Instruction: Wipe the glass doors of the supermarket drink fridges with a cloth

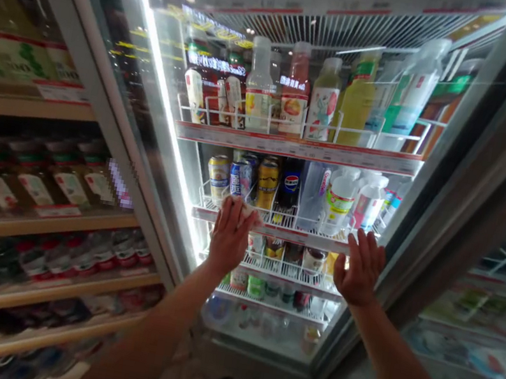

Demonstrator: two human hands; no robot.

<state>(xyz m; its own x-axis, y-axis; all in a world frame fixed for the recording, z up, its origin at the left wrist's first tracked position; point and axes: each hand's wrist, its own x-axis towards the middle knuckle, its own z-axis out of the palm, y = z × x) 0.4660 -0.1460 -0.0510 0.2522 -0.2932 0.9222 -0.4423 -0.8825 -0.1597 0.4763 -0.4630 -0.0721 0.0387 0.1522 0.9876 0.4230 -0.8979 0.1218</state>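
Observation:
My left hand [229,237] is held out in front of a glass-fronted drinks fridge, fingers over a crumpled pinkish-white cloth [249,213]. The cloth lies at about the height of the shelf with cans, seemingly against the glass door. My right hand [360,269] is raised near the door's right side, fingers stretched and nothing in it. Whether its palm touches the glass I cannot tell. Behind the left hand are a blue can [240,179] and a gold can [267,183]. White-capped bottles [370,199] stand behind the right hand.
Juice bottles [295,93] fill the shelf above, behind a white wire rail. Open wooden shelves [48,223] with bottles run along the left. A metal door frame [433,181] borders the right, with another glass-fronted cabinet [481,305] beyond it. Lights reflect in the glass.

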